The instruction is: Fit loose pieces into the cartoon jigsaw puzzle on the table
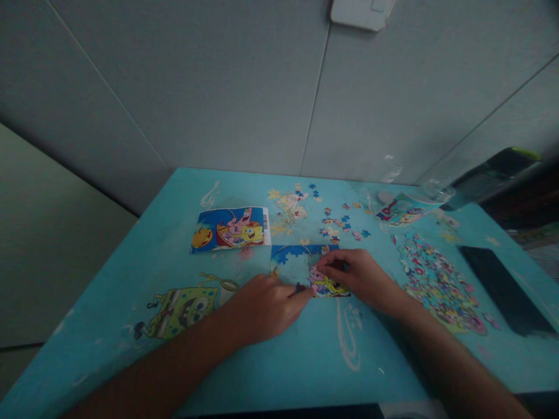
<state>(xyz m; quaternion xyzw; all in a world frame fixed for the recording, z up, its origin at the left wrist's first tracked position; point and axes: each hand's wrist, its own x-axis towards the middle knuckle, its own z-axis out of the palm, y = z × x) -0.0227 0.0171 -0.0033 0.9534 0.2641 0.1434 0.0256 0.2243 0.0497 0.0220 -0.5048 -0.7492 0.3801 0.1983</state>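
Observation:
A partly assembled jigsaw puzzle (290,251) lies flat on the table, with a blue top border, a filled right side and a gap showing the table in its middle. At its lower edge my left hand (268,305) is closed, with a small dark puzzle piece (300,287) between thumb and forefinger. My right hand (356,273) rests over the puzzle's right part, its thumb and forefinger pinched at the pink section. Whatever lies between those fingertips is hidden. Behind and left of the puzzle is the printed reference picture (236,227) of cartoon characters.
Loose puzzle pieces (334,222) are scattered behind the puzzle. To the right lie a heap of small colourful pieces (437,279), a dark phone-like slab (502,285), a printed pouch (406,209) and a dark bottle (493,174). A grey wall (240,87) borders the turquoise table (279,372).

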